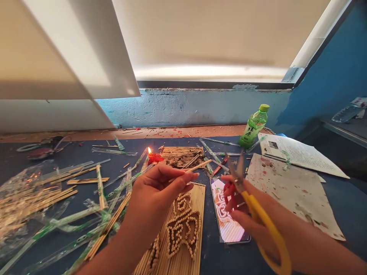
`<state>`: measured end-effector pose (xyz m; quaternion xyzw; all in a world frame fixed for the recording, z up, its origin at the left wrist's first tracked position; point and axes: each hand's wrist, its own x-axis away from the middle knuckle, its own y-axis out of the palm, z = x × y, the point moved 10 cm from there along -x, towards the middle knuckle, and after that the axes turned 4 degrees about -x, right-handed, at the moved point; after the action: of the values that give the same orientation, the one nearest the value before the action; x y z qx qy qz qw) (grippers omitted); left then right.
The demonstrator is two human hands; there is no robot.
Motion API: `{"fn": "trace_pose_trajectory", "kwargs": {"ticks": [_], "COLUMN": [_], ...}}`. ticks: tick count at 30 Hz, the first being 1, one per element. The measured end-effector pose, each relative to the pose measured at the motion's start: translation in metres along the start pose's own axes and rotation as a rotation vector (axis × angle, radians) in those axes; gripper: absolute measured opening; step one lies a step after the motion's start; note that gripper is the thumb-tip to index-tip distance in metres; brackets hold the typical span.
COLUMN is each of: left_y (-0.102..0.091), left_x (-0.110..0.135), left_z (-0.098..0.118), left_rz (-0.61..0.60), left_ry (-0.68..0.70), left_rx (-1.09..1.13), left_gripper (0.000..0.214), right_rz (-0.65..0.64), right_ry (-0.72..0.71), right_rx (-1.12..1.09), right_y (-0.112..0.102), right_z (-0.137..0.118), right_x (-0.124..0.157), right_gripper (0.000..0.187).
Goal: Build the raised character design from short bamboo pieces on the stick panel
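Observation:
My left hand [157, 193] pinches a thin wooden stick [202, 165] that points to the right, above a panel of sticks laid side by side [200, 244]. Small round pieces form a raised pattern [183, 229] on that panel. In my right hand [258, 217] is a pair of scissors [252, 204] with a yellow handle, blades upward and apart. Something red shows at those fingers, perhaps the other handle loop. Below them lies a phone [232, 231], its screen showing a similar beaded pattern. Beyond my left hand, a red candle [155, 157] burns.
A charred stick mat [183, 154] lies behind the panel. Loose sticks [109, 225] and torn plastic wrappers [77, 214] cover the left side. To the right are a green bottle [252, 128], an open notebook [304, 154] and a stained sheet [292, 194].

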<state>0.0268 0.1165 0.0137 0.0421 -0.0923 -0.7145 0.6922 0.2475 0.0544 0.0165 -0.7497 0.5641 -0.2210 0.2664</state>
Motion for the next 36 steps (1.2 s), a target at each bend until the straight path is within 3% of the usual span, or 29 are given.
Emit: {"fn": "trace_pose_trajectory", "kwargs": {"ticks": [2, 5, 10, 15, 22, 26, 36], "left_y": [0.002, 0.006, 0.010, 0.014, 0.026, 0.038, 0.035], "left_x": [0.004, 0.009, 0.017, 0.017, 0.014, 0.019, 0.021], "left_z": [-0.001, -0.005, -0.012, -0.016, -0.006, -0.004, -0.003], "left_rz": [0.000, -0.021, -0.054, -0.091, -0.172, -0.259, -0.188], "left_ry": [-0.001, -0.020, -0.064, -0.078, -0.091, -0.117, -0.120], "left_rx": [0.000, 0.011, 0.026, -0.007, -0.009, 0.009, 0.022], "left_gripper": [0.016, 0.016, 0.016, 0.014, 0.014, 0.010, 0.010], "right_rz": [-0.102, -0.153, -0.230, -0.220, -0.147, -0.194, -0.180], "right_ry": [0.014, 0.025, 0.073, 0.026, 0.014, 0.047, 0.009], "right_rx": [0.020, 0.031, -0.037, -0.137, -0.046, -0.003, 0.077], "right_y": [0.016, 0.020, 0.022, 0.019, 0.020, 0.027, 0.033], "right_z": [-0.012, -0.024, -0.038, -0.054, -0.035, -0.032, -0.032], "right_x": [0.001, -0.001, -0.007, -0.011, -0.010, -0.009, -0.012], "right_gripper": [0.034, 0.040, 0.018, 0.012, 0.008, 0.011, 0.037]}}
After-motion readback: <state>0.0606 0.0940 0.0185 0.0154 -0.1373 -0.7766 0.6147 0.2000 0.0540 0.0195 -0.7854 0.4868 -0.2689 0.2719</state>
